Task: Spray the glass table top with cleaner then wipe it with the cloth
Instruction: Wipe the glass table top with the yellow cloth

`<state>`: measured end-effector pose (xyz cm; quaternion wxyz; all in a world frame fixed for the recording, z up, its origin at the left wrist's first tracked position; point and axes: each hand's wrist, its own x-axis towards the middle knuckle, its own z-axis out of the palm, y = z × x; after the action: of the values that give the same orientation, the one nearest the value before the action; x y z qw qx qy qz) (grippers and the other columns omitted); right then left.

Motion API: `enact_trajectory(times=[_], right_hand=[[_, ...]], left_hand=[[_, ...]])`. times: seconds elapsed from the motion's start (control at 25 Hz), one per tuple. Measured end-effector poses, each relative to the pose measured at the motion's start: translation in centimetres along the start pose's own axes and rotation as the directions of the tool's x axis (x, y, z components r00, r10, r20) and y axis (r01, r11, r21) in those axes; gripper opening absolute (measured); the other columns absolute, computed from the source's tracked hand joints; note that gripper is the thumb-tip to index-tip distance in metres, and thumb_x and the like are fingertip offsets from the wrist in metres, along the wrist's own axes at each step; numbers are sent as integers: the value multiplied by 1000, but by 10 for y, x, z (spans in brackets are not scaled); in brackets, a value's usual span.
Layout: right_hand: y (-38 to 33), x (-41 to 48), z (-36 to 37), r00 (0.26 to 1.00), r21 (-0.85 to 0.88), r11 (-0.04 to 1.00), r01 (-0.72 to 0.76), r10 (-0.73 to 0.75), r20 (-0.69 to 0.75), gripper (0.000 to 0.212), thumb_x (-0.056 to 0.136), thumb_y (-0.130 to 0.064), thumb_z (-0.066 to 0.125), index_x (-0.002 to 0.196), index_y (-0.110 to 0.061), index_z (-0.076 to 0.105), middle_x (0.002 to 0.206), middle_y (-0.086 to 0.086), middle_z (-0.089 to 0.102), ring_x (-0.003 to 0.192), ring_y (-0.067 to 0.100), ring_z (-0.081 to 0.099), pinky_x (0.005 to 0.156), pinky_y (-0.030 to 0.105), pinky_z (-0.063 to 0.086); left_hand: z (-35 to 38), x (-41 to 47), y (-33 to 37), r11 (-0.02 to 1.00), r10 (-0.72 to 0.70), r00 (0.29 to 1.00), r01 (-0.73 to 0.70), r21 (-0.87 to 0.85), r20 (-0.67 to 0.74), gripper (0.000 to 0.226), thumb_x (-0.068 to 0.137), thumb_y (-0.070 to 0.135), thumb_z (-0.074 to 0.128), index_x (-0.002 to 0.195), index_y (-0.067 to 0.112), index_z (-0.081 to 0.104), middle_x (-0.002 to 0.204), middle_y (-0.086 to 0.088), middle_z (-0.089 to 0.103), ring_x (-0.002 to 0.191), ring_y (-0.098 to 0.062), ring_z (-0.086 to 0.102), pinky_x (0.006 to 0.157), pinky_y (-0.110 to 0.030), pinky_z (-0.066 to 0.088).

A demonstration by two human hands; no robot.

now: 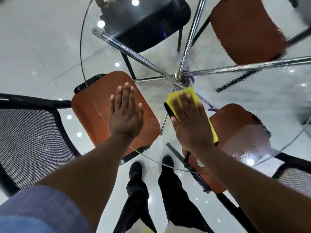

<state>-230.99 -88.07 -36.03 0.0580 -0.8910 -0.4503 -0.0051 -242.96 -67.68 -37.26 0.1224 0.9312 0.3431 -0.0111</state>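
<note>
At a round glass table top (pixel 80 46), seen from the head camera, a person pressed a yellow cloth (pixel 191 92) flat under the right hand (pixel 190 121), fingers straight and spread, near the centre where the chrome legs (pixel 139 58) met beneath. The left hand (pixel 125 113) was open, palm down, gripping nothing, and appeared to rest on the glass above 1 orange chair seat (pixel 94 111). No spray bottle was in view. Rippled, smeared patches on the glass's right side suggested cleaner was already applied, so wiping appeared under way. The next move likely called for sweeping the cloth across that wet side with steady pressure.
</note>
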Motion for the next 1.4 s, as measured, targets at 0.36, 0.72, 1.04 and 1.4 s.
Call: enact_trajectory(times=[0.36, 0.72, 1.04, 1.4], right_hand=[[14, 120, 12, 992, -38, 998, -56, 51, -115, 59, 114, -43, 38, 169, -22, 33, 176, 7, 29, 164, 28, 27, 130, 53, 26], [0, -32, -4, 994, -37, 994, -107, 107, -14, 61, 115, -43, 37, 171, -23, 24, 179, 6, 19, 167, 26, 16, 133, 52, 19], [7, 36, 14, 847, -15, 864, -503, 490, -206, 61, 113, -43, 36, 170, -19, 30, 177, 10, 27, 164, 29, 26, 129, 54, 27], [42, 72, 13, 981, -98, 984, 147, -158, -109, 57, 115, -42, 39, 168, -24, 35, 176, 7, 30, 163, 30, 28, 128, 55, 29]], left_hand=[[3, 3, 0, 1000, 19, 1000, -19, -23, -2, 63, 110, 40, 26, 165, 13, 15, 175, -3, 6, 161, -20, -2, 130, -48, 3], [-1, 2, 2, 999, 12, 1000, -12, -53, 10, 64, 108, 41, 24, 165, 13, 15, 175, -2, 6, 161, -21, -1, 130, -49, 3], [5, 2, -2, 999, 22, 1000, -22, -38, -1, 64, 109, 42, 21, 165, 13, 13, 175, -2, 5, 161, -21, -2, 130, -46, 0], [3, 3, 1, 999, 33, 999, -33, -30, -13, 64, 108, 40, 25, 165, 13, 15, 175, -2, 7, 161, -21, 0, 130, -47, 1]])
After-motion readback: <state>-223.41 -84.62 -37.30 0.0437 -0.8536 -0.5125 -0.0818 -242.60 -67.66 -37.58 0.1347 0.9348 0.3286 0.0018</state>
